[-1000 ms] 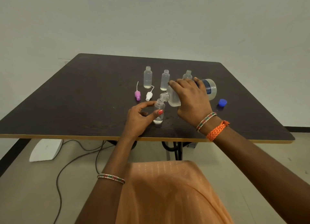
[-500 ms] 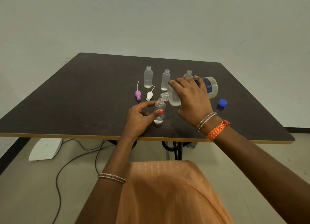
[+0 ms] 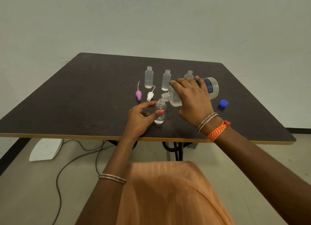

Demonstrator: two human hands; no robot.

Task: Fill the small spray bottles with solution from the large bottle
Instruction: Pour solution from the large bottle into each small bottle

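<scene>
My right hand (image 3: pixel 193 98) grips the large clear bottle (image 3: pixel 210 87) with a blue label, tipped on its side with its open neck just above the mouth of a small bottle (image 3: pixel 160 110). My left hand (image 3: pixel 141 117) holds that small bottle upright on the table between thumb and fingers; a little liquid shows at its bottom. Three more small open bottles stand behind: one (image 3: pixel 149 77) at the left, one (image 3: pixel 166 80) in the middle, one (image 3: pixel 189 74) partly hidden by my right hand.
A purple spray cap (image 3: pixel 138 95) and a white spray cap (image 3: pixel 150 96) lie left of the pouring spot. The blue cap (image 3: pixel 223 103) lies at the right. The dark table (image 3: pixel 67 98) has its front edge close to my wrists. Cables run on the floor below.
The large bottle's back end has risen slightly, tipping the neck further toward the small bottle. My left hand has stayed on the small bottle.
</scene>
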